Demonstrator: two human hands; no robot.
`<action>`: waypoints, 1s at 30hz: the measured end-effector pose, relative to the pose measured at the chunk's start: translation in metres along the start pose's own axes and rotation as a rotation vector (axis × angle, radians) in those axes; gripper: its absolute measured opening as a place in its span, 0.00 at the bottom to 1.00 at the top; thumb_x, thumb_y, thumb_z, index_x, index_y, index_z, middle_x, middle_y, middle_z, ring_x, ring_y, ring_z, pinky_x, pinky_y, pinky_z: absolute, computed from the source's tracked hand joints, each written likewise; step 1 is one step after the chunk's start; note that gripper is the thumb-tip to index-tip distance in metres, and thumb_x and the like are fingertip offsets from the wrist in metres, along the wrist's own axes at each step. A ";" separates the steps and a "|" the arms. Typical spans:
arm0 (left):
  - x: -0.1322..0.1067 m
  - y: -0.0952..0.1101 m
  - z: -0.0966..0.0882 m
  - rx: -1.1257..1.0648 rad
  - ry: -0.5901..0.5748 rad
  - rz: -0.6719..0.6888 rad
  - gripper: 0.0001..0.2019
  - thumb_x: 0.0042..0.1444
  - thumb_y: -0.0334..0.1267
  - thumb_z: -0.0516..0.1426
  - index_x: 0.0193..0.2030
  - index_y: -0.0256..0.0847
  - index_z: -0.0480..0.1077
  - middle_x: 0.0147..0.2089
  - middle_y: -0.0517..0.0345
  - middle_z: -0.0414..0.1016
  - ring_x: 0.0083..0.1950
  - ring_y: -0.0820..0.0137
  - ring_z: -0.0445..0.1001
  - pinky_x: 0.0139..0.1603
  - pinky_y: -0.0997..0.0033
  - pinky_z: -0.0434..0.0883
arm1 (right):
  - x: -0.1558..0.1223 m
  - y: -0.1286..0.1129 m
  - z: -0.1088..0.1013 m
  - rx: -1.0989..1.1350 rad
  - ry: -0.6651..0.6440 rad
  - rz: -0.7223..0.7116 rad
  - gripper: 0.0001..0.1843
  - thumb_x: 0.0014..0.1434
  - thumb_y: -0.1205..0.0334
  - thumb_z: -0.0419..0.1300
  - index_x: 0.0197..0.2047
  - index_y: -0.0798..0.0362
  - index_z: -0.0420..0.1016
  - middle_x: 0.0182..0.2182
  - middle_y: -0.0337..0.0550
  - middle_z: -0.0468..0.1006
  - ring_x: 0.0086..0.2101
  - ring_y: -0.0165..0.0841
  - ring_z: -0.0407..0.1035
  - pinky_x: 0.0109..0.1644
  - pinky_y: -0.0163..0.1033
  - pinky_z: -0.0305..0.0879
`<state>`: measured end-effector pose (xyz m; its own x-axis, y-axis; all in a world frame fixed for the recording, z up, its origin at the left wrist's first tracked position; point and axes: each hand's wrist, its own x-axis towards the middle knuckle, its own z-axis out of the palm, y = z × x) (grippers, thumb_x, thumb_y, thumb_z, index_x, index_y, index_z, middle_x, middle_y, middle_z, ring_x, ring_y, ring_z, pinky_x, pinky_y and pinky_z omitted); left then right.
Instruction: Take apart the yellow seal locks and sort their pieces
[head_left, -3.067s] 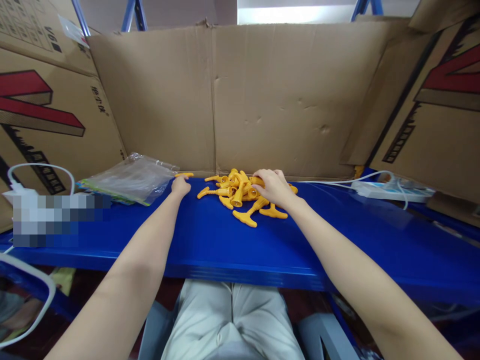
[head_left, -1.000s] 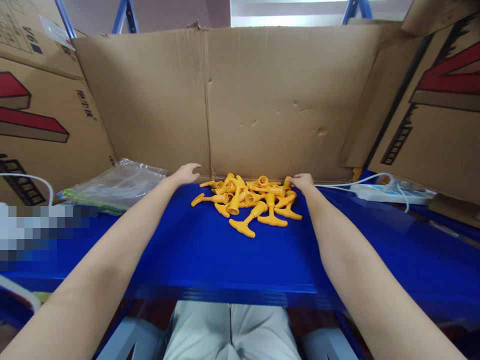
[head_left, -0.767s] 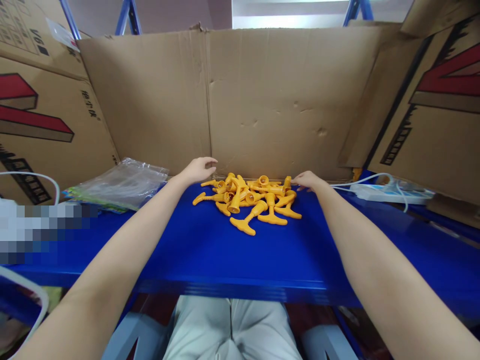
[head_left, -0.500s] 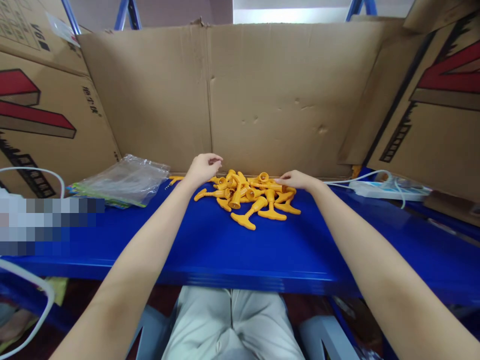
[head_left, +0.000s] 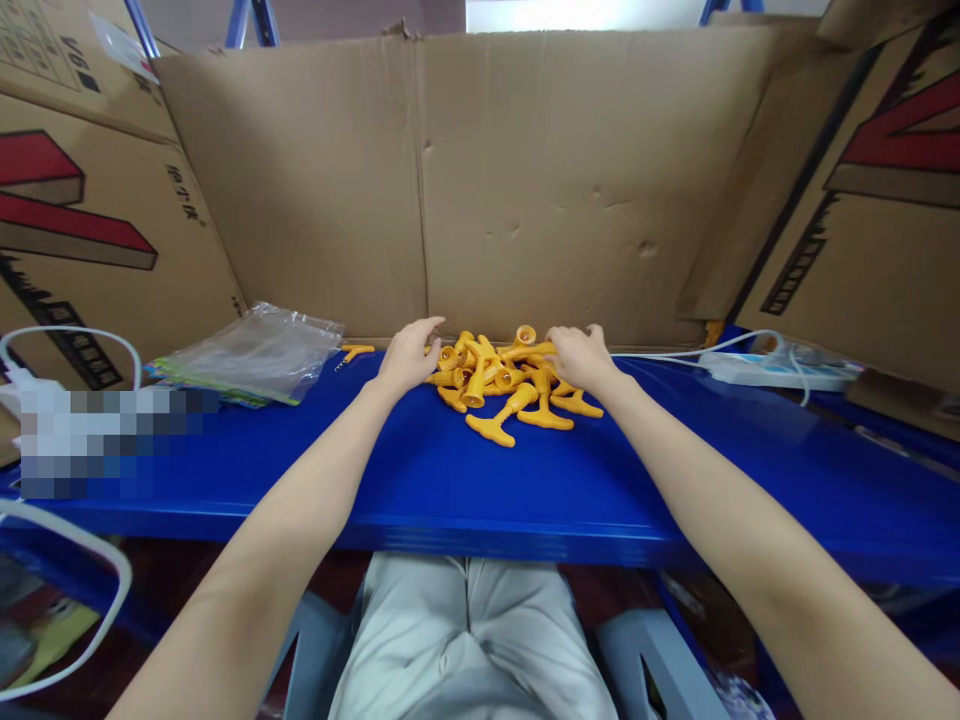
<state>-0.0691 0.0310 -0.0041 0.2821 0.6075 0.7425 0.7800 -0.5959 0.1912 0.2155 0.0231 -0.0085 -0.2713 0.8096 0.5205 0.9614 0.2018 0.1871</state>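
Observation:
A pile of yellow plastic corkscrews (head_left: 491,376) with T-shaped handles lies on the blue tabletop (head_left: 480,485), several of them showing round cup-like ends. At the pile's left edge is my left hand (head_left: 407,357), its fingers apart and nothing held in them. My right hand (head_left: 581,357) reaches over the back right of the pile with fingers spread, close to the corkscrews there; some of its fingertips are hard to make out. Off to the left, apart from the pile, rests one yellow corkscrew (head_left: 355,352) with its metal spiral showing.
Clear plastic bags (head_left: 259,350) lie left of the pile. Behind stands a cardboard panel (head_left: 555,180), with printed boxes (head_left: 90,230) at the left and right. A white power strip (head_left: 776,370) with cables sits on the right. A white cable loops at the far left.
My left hand has come down to the pile's left edge. My right hand has shifted slightly left and farther over the pile, its fingers spreading. The view has tilted slightly.

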 end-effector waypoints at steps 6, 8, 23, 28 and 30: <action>-0.003 0.023 -0.002 -0.065 -0.075 0.177 0.26 0.61 0.40 0.49 0.66 0.43 0.55 0.67 0.49 0.59 0.67 0.64 0.58 0.65 0.59 0.59 | 0.001 -0.015 -0.016 0.041 0.409 -0.260 0.18 0.61 0.67 0.48 0.54 0.56 0.66 0.45 0.54 0.74 0.46 0.43 0.64 0.58 0.56 0.43; -0.004 0.029 -0.002 -0.063 -0.105 0.180 0.25 0.62 0.42 0.49 0.66 0.43 0.56 0.66 0.50 0.62 0.66 0.64 0.60 0.63 0.61 0.61 | 0.000 -0.025 -0.023 0.048 0.458 -0.328 0.20 0.61 0.70 0.47 0.56 0.53 0.65 0.47 0.52 0.74 0.48 0.42 0.64 0.60 0.55 0.41; -0.006 0.040 -0.005 0.120 -0.050 0.012 0.15 0.54 0.41 0.55 0.48 0.44 0.73 0.41 0.56 0.79 0.38 0.67 0.76 0.41 0.70 0.68 | -0.004 -0.049 -0.019 0.135 0.378 -0.346 0.16 0.65 0.59 0.46 0.48 0.55 0.70 0.40 0.52 0.76 0.43 0.42 0.66 0.61 0.57 0.42; -0.007 0.041 -0.004 0.129 -0.060 0.000 0.16 0.53 0.42 0.56 0.48 0.45 0.73 0.38 0.56 0.79 0.37 0.66 0.76 0.41 0.70 0.69 | -0.004 -0.050 -0.022 0.120 0.390 -0.357 0.13 0.64 0.62 0.47 0.47 0.53 0.69 0.40 0.50 0.75 0.42 0.41 0.65 0.61 0.56 0.42; -0.007 0.042 -0.004 0.125 -0.053 -0.008 0.16 0.53 0.43 0.56 0.48 0.44 0.73 0.36 0.57 0.79 0.36 0.66 0.76 0.40 0.70 0.69 | -0.004 -0.049 -0.023 0.129 0.399 -0.354 0.13 0.63 0.63 0.47 0.48 0.53 0.68 0.41 0.50 0.75 0.42 0.41 0.65 0.61 0.56 0.42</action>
<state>-0.0409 -0.0002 0.0011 0.3021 0.6411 0.7055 0.8452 -0.5225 0.1129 0.1681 -0.0031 -0.0005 -0.5515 0.4134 0.7245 0.7994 0.5102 0.3173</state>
